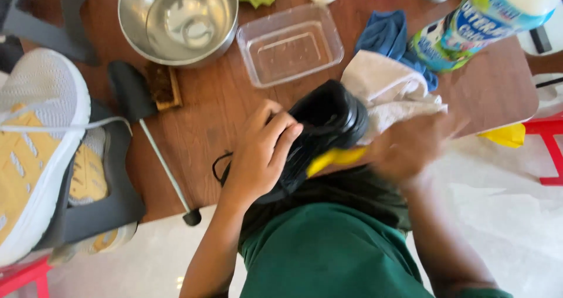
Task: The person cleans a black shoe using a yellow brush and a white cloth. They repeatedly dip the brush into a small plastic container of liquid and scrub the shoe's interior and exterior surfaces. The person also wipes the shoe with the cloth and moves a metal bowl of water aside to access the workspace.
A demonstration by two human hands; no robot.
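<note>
My left hand (261,151) grips a black shoe (325,119) held over the near edge of a brown wooden table (211,110). My right hand (410,145), blurred with motion, presses a white cloth (390,93) against the shoe's toe end. A yellow object (334,157) sticks out below the shoe between the two hands; what it is cannot be made out. A black lace loop hangs by my left wrist.
A steel bowl (179,19) and a clear plastic tub (290,43) stand at the back. A blue cloth (387,34) and a tilted detergent bottle (481,19) lie to the right. White and yellow sneakers (35,151) sit at left beside a black long-handled tool (138,104) and a wooden brush (161,86).
</note>
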